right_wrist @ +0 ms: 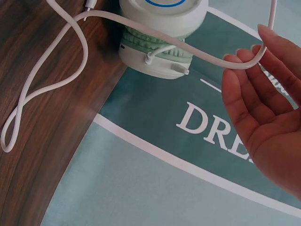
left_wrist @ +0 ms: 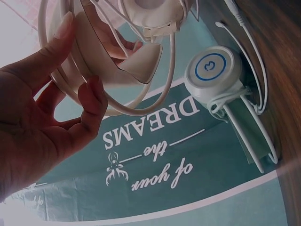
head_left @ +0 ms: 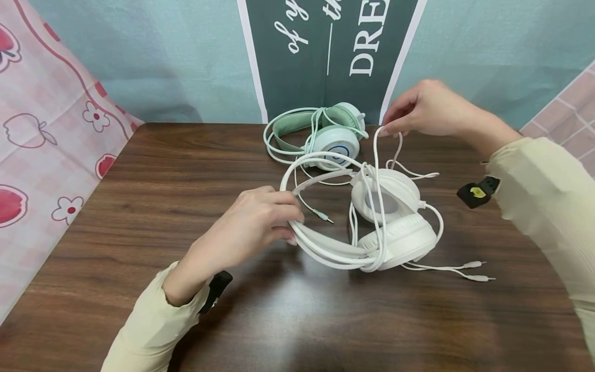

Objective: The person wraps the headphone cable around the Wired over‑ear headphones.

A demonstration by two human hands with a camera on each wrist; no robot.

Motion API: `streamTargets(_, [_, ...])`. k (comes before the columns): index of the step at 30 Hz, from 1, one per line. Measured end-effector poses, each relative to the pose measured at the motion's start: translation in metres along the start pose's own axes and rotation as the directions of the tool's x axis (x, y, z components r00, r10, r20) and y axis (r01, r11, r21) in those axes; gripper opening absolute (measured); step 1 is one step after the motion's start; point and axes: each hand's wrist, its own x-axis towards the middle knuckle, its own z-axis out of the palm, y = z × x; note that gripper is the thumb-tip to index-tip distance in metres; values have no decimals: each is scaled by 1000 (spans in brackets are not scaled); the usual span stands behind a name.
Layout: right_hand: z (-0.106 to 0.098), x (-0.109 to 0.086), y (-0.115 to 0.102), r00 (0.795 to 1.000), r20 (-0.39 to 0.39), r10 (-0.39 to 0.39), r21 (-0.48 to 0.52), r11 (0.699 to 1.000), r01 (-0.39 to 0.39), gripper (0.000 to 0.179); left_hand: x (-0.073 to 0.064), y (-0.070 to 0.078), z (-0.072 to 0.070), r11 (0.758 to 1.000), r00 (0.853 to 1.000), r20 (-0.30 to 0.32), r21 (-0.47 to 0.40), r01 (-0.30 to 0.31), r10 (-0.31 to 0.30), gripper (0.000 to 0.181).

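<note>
White headphones (head_left: 404, 240) are tilted over the middle of the table, their cable looped around the headband and ear cups. My left hand (head_left: 260, 219) grips the headband, thumb on one side and fingers on the other, as the left wrist view also shows. Up and to the right, my right hand (head_left: 425, 111) pinches a raised length of the white cable (right_wrist: 202, 54) between thumb and fingertips. Two plugs (head_left: 479, 278) at the cable's end lie on the table to the right of the ear cups.
Behind the white pair, green and white headphones (head_left: 334, 144) lie near the back wall with their own cable wound on them. Their plug (head_left: 323, 215) rests on the wooden table (head_left: 139, 206). A lettered dark panel (head_left: 321, 62) hangs behind; a patterned cloth (head_left: 56, 129) stands at left.
</note>
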Motion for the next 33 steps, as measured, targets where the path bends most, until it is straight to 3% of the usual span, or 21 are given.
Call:
streamTargets(12, [15,6,2,988,151,-21,31,999,17,11,5,3,5,999,999,-14,-4,-44,44,22])
streamTargets(21, [24,-1,20,961,271,-52,163,987,7,7,2,2,4,998,998,-23,-33,-53,52,22])
streamTargets(25, [26,-5,27,956,287,-67,189,982,12,4,1,1,2,996,996,-58,-53,-66,63,22])
streamTargets(33, [26,-13,41,964,239,-115,175,982,73,5,0,-3,-3,991,988,-151,-117,-61,42,22])
